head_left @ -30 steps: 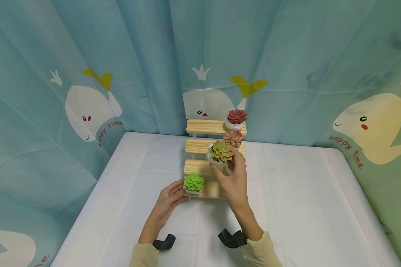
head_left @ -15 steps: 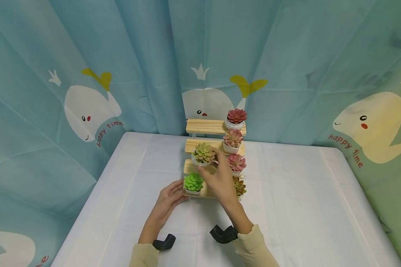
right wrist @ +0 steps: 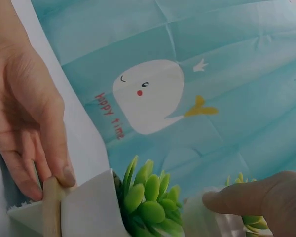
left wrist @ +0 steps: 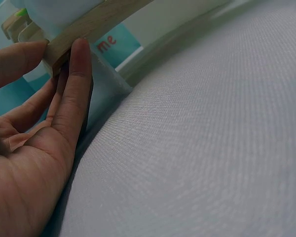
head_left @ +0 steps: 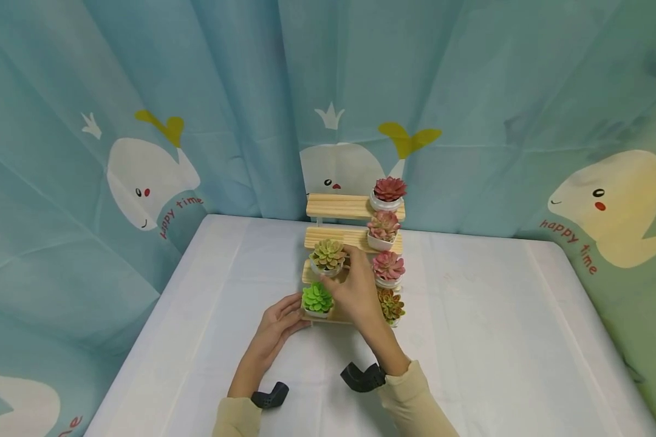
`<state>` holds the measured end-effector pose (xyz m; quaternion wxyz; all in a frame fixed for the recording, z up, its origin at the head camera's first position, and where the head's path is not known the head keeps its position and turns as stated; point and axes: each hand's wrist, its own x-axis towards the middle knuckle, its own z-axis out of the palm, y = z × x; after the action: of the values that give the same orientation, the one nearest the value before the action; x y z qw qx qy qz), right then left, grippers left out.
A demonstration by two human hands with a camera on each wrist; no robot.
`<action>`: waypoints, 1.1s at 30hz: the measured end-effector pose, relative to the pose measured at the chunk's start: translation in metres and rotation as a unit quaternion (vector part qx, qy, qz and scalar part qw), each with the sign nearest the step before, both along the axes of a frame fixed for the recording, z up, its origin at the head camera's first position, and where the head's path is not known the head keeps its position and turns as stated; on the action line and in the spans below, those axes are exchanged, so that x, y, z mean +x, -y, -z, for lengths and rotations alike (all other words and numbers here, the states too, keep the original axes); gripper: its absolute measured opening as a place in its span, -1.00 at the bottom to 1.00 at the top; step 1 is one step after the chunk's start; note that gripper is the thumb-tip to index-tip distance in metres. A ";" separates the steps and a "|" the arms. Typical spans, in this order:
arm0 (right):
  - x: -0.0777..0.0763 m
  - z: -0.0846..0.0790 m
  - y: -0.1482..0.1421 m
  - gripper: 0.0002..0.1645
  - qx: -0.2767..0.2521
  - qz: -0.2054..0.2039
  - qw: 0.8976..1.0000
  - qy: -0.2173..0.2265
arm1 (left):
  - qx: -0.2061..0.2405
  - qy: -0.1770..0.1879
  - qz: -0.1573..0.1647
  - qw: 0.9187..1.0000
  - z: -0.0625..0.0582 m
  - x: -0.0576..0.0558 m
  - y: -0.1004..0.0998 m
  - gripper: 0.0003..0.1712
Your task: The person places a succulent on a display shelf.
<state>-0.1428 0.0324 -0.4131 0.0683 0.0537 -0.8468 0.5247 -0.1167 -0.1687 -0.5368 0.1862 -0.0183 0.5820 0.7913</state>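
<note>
My right hand (head_left: pixel 359 292) pinches the white pot of a yellow-green succulent (head_left: pixel 328 254) over the left of the third tier of a wooden stepped plant stand (head_left: pixel 333 207). In the right wrist view my thumb (right wrist: pixel 237 197) presses against that white pot (right wrist: pixel 200 215). My left hand (head_left: pixel 276 326) grips the lower left end of the stand; the left wrist view has thumb and finger around the board's end (left wrist: pixel 96 22). A bright green succulent (head_left: pixel 317 297) in a white pot sits on the bottom tier, close to my left fingertips.
Down the stand's right side stand a dark red succulent (head_left: pixel 390 189), a pale pink one (head_left: pixel 383 227), a pink one (head_left: pixel 389 267) and a brownish one (head_left: pixel 390 305). White cloth (head_left: pixel 486 340) covers the table. A blue whale-print curtain (head_left: pixel 240 121) hangs behind.
My right hand has carried the yellow-green succulent leftward across the stand and slightly down, uncovering the pink and brownish succulents. My left hand stays on the stand.
</note>
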 end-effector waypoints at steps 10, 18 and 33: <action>0.000 0.005 -0.004 -0.19 0.033 -0.004 0.999 0.006 | 0.000 0.000 -0.005 1.000 -0.003 0.000 0.000 -0.29; 0.000 0.011 -0.001 -0.20 0.032 0.017 0.999 0.025 | -0.001 -0.002 -0.003 1.000 -0.001 0.001 -0.001 -0.30; -0.001 0.010 0.005 -0.17 -0.014 0.014 0.998 0.062 | -0.005 -0.010 0.011 1.000 0.004 -0.001 0.001 -0.28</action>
<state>-0.1438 0.0274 -0.4227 0.0236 0.0083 -0.8428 0.5376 -0.1176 -0.1701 -0.5408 0.1892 -0.0053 0.5878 0.7866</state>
